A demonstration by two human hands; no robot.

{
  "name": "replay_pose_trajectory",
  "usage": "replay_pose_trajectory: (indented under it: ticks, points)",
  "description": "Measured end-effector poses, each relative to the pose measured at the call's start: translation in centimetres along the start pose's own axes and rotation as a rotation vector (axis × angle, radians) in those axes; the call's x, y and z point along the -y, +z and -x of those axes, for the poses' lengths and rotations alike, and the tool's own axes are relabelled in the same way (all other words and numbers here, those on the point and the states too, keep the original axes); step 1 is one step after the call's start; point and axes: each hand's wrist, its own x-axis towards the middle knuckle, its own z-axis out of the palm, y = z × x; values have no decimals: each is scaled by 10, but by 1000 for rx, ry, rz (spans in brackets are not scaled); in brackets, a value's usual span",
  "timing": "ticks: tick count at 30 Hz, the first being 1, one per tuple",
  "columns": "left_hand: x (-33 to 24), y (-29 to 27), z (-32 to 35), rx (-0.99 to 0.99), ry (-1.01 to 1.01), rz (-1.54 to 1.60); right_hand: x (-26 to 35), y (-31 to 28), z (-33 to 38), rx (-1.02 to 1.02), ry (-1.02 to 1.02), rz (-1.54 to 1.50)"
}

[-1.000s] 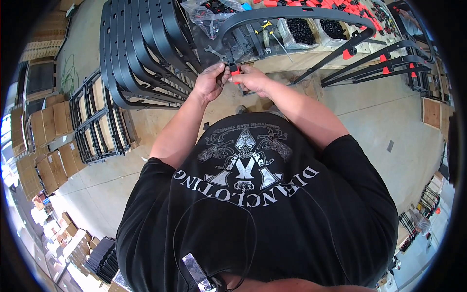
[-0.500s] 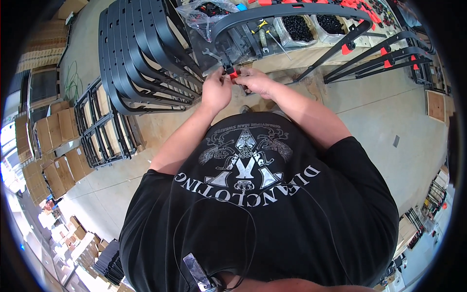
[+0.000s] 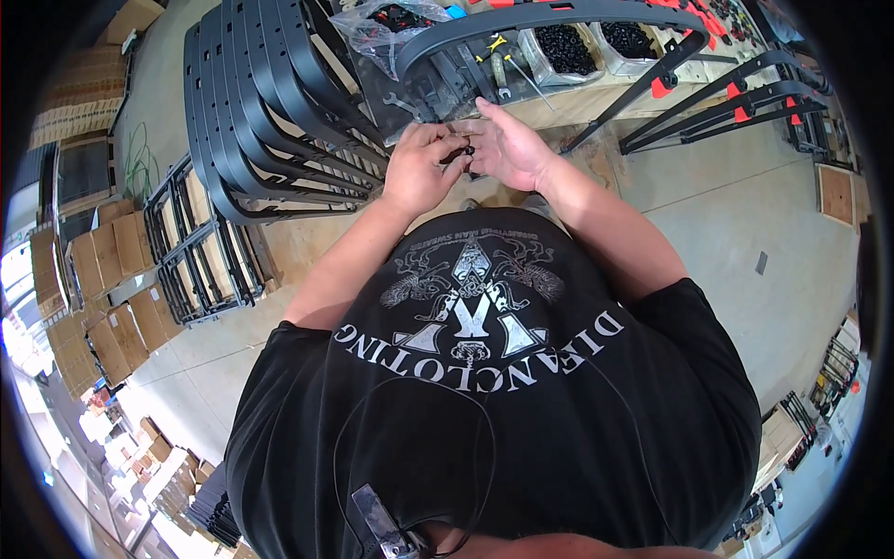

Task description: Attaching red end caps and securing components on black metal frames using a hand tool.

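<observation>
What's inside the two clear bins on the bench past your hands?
Both clear bins hold heaps of small black parts, too small to identify. A curved black frame tube crosses their far edge, hiding it.

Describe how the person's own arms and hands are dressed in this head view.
Both forearms are bare, and the left hand and right hand wear no gloves, with no rings or watch that I can make out. Short black sleeves of a black T-shirt with a white printed design end above the elbows. A thin black cable loops across the shirt.
</observation>
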Motion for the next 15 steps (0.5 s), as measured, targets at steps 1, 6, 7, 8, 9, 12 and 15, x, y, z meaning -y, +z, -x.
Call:
replay_pose_trajectory:
  ticks: [1,6,7,8,9,12,15]
  points:
    - [-1,-1,-1,-1,29,-11,0,0,0,3,-9,11]
    - [13,8,5,-54,34,50,0,7,5,-17,-5,-31]
    - [13,8,5,-86,1,92,-3,-3,3,-35,-1,81]
    - [14,8,4,-87,1,90,-7,-13,1,-53,3,194]
    - [15,8,3,-69,-37,121,-8,-17,-1,-74,-6,175]
    - [14,7,8,-58,-78,164,-14,-24,-5,1,8,112]
    - [15,8,11,-72,-56,169,-13,-25,-10,27,23,77]
